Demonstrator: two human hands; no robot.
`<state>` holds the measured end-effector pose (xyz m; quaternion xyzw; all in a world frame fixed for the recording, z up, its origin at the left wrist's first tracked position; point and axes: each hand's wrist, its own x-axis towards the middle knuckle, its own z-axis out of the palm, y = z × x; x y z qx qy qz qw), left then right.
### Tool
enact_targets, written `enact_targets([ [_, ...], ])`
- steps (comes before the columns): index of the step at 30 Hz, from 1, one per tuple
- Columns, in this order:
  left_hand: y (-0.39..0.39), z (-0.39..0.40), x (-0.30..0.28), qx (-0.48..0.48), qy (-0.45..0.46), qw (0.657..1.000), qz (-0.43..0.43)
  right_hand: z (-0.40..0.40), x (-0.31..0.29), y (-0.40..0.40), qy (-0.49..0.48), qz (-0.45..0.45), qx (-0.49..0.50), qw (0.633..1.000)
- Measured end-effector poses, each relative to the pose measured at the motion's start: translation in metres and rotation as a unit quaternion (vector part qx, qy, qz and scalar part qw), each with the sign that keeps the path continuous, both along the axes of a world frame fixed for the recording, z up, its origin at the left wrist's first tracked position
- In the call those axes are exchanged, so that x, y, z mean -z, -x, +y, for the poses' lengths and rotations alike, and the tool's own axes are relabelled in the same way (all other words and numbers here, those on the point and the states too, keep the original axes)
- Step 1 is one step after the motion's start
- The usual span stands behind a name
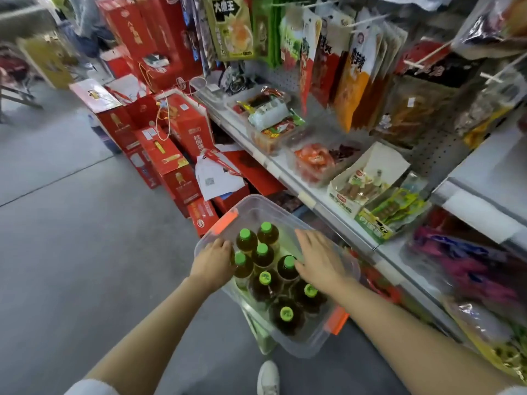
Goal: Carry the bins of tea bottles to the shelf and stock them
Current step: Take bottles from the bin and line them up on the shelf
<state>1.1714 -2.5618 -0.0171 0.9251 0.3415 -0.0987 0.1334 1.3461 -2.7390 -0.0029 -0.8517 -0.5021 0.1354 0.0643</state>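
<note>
A: What fills the frame?

B: A grey concrete floor [71,252] takes the whole left side. A white store shelf [288,169] runs diagonally from upper centre to lower right, its ledge carrying trays of snack packets, with more snack bags [353,67] hung on pegs above.

A: And the upper left?

B: Stacked red gift boxes [171,155] on the floor against the shelf's end.

A: Where's the bin?

B: The clear plastic bin [302,342] with orange latches sits low at bottom centre, just beside the shelf, packed with green-capped tea bottles [265,280] standing upright.

A: The hands?

B: The left hand [212,260] curls over the bin's left rim, fingers closed on it. The right hand [319,259] lies spread flat, fingers apart, over the bottles at the right rim. A white shoe [268,377] shows below.
</note>
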Motion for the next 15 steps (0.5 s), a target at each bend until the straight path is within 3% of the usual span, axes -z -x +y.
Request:
enact_targets([
  [8,-0.005,0.029,0.066,0.005,0.094,0.994,0.056,0.074,0.084,0.016,0.048,0.126,0.069,0.988],
  [15,-0.016,0.039,0.087,-0.006,0.105,0.990,0.094,0.116,0.106,0.022,0.096,0.088,0.154,0.979],
])
